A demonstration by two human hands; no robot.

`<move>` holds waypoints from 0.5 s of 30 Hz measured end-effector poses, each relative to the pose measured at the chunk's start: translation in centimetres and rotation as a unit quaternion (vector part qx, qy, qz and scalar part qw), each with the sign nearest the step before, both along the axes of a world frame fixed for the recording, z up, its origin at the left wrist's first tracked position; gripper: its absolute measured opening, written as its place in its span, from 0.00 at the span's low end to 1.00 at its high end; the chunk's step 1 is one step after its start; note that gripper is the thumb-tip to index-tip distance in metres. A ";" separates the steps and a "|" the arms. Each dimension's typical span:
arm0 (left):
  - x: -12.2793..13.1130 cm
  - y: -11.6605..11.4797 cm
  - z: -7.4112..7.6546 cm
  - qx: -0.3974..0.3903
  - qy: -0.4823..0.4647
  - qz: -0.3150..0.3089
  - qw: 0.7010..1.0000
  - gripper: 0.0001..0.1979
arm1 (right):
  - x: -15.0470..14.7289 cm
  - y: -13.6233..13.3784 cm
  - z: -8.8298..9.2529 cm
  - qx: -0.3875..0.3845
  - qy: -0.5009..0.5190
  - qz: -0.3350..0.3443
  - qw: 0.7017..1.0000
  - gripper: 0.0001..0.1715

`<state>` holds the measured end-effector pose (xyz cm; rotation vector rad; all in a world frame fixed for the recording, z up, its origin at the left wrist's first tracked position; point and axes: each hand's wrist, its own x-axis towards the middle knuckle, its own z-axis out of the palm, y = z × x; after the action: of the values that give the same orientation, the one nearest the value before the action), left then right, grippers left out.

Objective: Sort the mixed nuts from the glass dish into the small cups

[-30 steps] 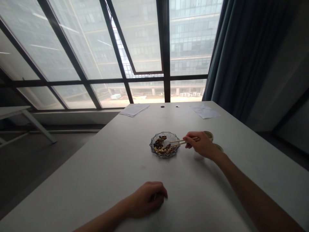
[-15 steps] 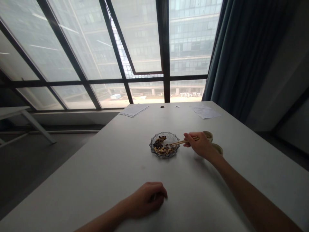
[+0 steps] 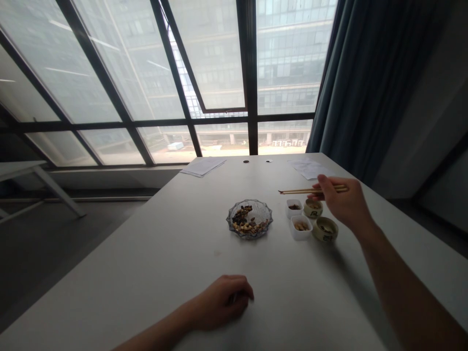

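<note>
My right hand (image 3: 341, 201) grips a pair of wooden chopsticks (image 3: 303, 191), held level in the air above two small white square cups (image 3: 300, 223) and two round cups (image 3: 324, 229). The tips point left; whether they pinch anything is too small to tell. A glass dish (image 3: 263, 210) with mixed nuts and beans sits left of the cups. My left hand (image 3: 219, 304) rests on the white table (image 3: 146, 263) near the front, fingers curled under in a loose fist.
Sheets of paper (image 3: 203, 166) lie at the table's far left edge, another sheet (image 3: 310, 169) at the far right. Large windows stand behind, a dark curtain (image 3: 351, 83) to the right. A second table (image 3: 22, 168) stands at the left.
My right hand lifted the chopsticks out of the glass dish and moved right and up, over the small cups, which now show. My left hand stayed still.
</note>
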<state>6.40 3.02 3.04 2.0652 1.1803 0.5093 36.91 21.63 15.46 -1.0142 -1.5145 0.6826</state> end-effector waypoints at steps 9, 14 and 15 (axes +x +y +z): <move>-0.2 0.1 -0.5 -0.002 0.002 0.004 1.000 0.12 | 1.9 1.8 -0.6 0.001 -0.113 -0.059 0.992 0.26; -0.3 0.0 -0.6 -0.003 0.003 0.002 1.000 0.12 | 1.7 1.9 -0.7 -0.013 -0.134 -0.048 0.990 0.24; -0.3 0.0 -0.6 -0.003 0.002 0.001 1.000 0.12 | 1.7 1.9 -0.8 -0.013 -0.132 -0.044 0.990 0.24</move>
<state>6.15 3.01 2.48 2.0611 1.1849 0.5007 38.61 23.53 14.70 -1.2218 -1.6798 0.5207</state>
